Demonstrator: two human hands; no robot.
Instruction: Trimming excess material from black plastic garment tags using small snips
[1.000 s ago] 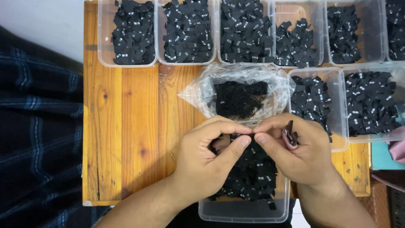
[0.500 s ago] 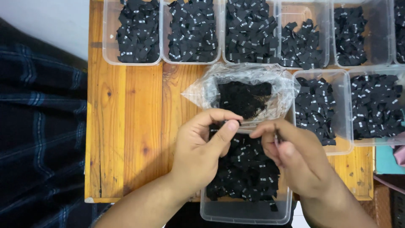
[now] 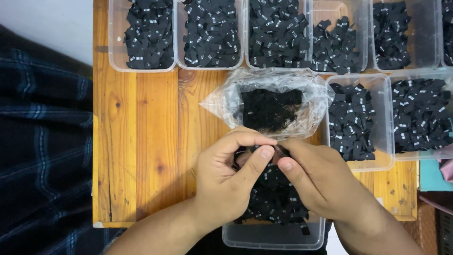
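My left hand point(image 3: 226, 184) and my right hand point(image 3: 316, 177) meet over a clear plastic tub point(image 3: 273, 236) at the near table edge, filled with small black fabric tags point(image 3: 276, 200). Thumb and forefinger of both hands pinch together at one small black tag point(image 3: 276, 151) between the fingertips. Just beyond the hands lies an open clear plastic bag point(image 3: 222, 101) holding a heap of black tags.
A wooden table point(image 3: 141, 141) carries a back row of clear tubs point(image 3: 144, 35) full of black tags, and two more tubs point(image 3: 358, 123) at the right. A dark plaid cloth point(image 3: 42, 141) lies left of the table. A teal object point(image 3: 434, 174) sits at the right edge.
My hands parted briefly, the right one dropping lower, then came back together with fingertips pinching a tag above the near tub.
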